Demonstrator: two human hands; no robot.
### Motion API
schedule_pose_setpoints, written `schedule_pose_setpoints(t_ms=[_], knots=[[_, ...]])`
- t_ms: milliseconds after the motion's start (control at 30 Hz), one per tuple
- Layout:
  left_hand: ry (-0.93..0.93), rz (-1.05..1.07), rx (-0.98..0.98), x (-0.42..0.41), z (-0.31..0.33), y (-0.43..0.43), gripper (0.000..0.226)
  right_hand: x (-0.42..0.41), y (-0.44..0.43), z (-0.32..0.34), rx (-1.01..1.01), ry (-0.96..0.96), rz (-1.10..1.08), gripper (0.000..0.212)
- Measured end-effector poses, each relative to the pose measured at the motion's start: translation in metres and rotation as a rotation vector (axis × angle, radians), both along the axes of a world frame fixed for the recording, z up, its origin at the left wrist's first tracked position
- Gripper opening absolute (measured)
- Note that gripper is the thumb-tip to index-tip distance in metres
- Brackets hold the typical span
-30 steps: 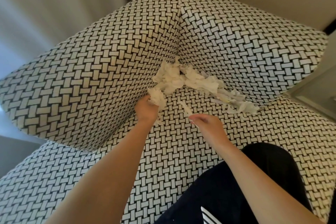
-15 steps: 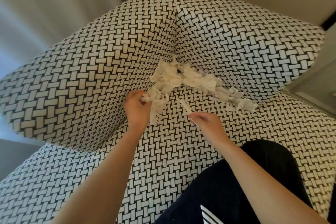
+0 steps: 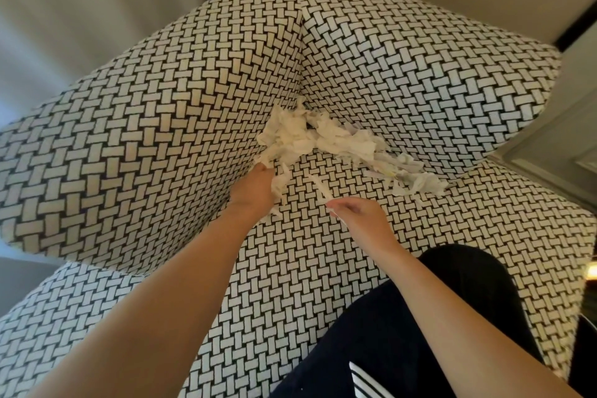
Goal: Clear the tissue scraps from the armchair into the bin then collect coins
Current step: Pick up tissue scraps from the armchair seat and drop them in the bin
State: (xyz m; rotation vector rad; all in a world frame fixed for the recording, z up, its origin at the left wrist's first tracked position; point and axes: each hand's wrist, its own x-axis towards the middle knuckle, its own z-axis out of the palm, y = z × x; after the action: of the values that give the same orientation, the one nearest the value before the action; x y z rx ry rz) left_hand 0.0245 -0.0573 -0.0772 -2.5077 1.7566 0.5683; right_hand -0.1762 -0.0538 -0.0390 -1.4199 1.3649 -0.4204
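Woven black-and-white armchair upholstery holds the left hand, its fingers closed on the near-left end of the tissue scraps. That heap runs from the far seat corner rightward along the backrest crease; it looks light, soft and tearable, best gathered in bunches. Right hand pinches one small scrap.

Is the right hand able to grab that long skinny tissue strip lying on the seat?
Probably yes: the right hand hovers just short of the tissue strip, and nothing lies between them.

Open seat cushion ahead; armchair back and armrest wall the corner behind the tissue scraps
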Motion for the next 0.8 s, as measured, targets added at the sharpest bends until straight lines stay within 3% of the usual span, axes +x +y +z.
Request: schedule_pose_setpoints(t_ms=[67,133,267,400,567,800], knots=[[-0.126,-0.01,-0.025,-0.001,0.004,0.001,0.022,0.0,0.0,0.0,-0.006,0.002,0.001,0.02],[-0.204,0.008,-0.025,0.0,0.009,0.003,0.016,0.0,0.0,0.001,-0.01,0.004,0.002,0.02],[-0.219,0.042,-0.076,0.005,0.011,0.01,0.016,0.003,0.002,0.003,-0.008,0.011,0.013,0.022],[-0.154,0.128,-0.286,0.017,0.011,0.022,0.024,0.004,0.005,0.004,-0.003,0.018,0.027,0.024],[0.087,0.32,-0.536,0.019,0.01,0.038,0.014,0.007,0.005,0.001,-0.008,0.032,0.021,0.022],[0.558,0.633,-0.64,0.006,0.013,0.053,0.012,0.013,0.002,0.002,0.003,0.007,0.027,0.02]])
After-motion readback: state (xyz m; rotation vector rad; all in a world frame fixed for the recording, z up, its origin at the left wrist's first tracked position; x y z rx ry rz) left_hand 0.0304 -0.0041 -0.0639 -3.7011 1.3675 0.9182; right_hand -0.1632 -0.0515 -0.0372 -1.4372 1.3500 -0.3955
